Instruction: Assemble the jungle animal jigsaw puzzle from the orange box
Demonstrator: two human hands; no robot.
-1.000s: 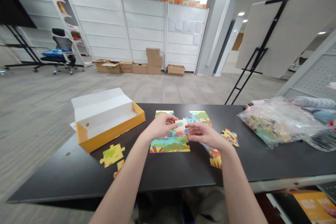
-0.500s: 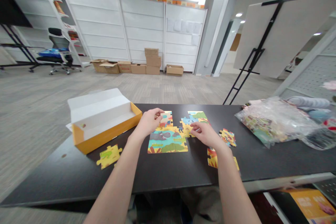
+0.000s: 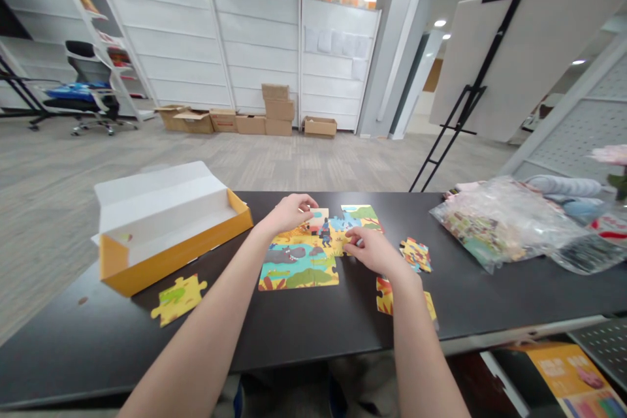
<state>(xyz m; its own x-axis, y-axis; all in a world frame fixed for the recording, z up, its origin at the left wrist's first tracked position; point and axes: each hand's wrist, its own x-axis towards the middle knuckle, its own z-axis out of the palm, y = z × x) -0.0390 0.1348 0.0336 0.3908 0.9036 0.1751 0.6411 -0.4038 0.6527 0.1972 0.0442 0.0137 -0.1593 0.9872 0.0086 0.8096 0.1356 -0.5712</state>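
A partly joined jigsaw puzzle (image 3: 298, 268) lies on the black table, showing a hippo in blue water. At its upper edge, my left hand (image 3: 292, 212) is closed at the fingertips on a puzzle piece (image 3: 320, 214) with a pale picture. My right hand (image 3: 367, 248) has its fingers curled onto the edge of a yellow piece (image 3: 337, 241) on the puzzle's right side. A corner section with a green tree (image 3: 363, 212) lies beyond that hand. Loose puzzle pieces (image 3: 416, 253) lie right of my right hand, others (image 3: 385, 297) partly under its forearm.
An open yellow box (image 3: 181, 258) with a white lid stands at the left. In front of it lies a yellow piece with a green animal (image 3: 179, 299). Clear plastic bags (image 3: 504, 222) with contents lie at the right. A board on a black easel (image 3: 463, 104) stands behind the table.
The pale piece under my left hand has moved right, against the section under my right hand, and the gap between them has closed. The view has shifted slightly to the right.
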